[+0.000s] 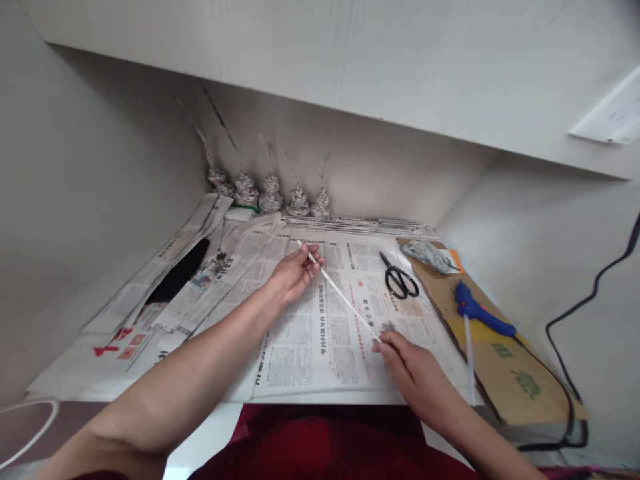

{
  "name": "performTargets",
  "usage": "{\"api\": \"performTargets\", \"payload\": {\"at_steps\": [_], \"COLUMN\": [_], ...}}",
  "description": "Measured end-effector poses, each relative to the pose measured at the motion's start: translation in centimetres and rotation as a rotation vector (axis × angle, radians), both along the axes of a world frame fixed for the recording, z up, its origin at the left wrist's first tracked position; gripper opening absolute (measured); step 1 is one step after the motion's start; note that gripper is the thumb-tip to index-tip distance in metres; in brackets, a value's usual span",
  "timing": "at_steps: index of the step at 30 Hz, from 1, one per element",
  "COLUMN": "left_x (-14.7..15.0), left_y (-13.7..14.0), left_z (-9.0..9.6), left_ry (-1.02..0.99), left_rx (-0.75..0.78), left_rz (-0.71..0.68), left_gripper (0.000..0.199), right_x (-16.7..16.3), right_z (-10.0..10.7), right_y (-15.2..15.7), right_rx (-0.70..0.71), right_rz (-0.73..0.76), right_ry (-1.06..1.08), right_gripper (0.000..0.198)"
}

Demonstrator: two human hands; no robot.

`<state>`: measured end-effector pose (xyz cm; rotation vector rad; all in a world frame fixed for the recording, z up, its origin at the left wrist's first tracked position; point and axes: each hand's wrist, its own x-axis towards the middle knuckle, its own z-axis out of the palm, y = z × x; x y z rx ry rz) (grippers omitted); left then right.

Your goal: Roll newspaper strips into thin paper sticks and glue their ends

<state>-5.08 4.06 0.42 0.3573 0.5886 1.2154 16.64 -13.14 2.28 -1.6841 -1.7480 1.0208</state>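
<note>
A thin white rolled paper stick (345,298) stretches slantwise between my two hands, above newspaper sheets (300,347) spread on the table. My left hand (299,270) pinches it near its far end, and a short tip sticks out past the fingers. Lower and to the right, my right hand (400,357) grips the near end between thumb and fingers. Black-handled scissors (399,279) lie on the newspaper, right of the stick.
Several woven paper gourd shapes (271,195) stand along the back wall. Beside them lies a bundle of paper sticks (360,225). At right, a blue glue gun (483,313) rests on cardboard (520,380), its black cord (555,327) trailing off. A shelf (320,60) overhangs the table.
</note>
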Motion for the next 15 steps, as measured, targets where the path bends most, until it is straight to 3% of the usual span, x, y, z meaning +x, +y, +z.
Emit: {"api": "performTargets", "payload": {"at_steps": [2, 6, 8, 11, 15], "left_x": [0.1, 0.1, 0.0, -0.3, -0.7], "left_y": [-0.1, -0.3, -0.3, 0.0, 0.4], "left_z": [0.1, 0.3, 0.3, 0.4, 0.5], "left_ry": [-0.005, -0.024, -0.038, -0.046, -0.016], "left_rx": [0.000, 0.024, 0.030, 0.008, -0.009], "left_rz": [-0.003, -0.041, -0.061, -0.038, 0.028], "left_gripper": [0.019, 0.021, 0.021, 0.020, 0.020], "right_x": [0.1, 0.1, 0.0, -0.2, 0.4], "right_z": [-0.3, -1.4, -1.9, -1.9, -1.4], "right_y": [0.1, -0.2, -0.5, -0.9, -1.2], "right_rx": [-0.064, -0.582, -0.695, -0.677, -0.398], "right_rz": [0.005, 0.020, 0.042, 0.040, -0.013], "right_ry": [0.087, 0.720, 0.922, 0.863, 0.393], "right_gripper": [0.035, 0.037, 0.035, 0.039, 0.042]}}
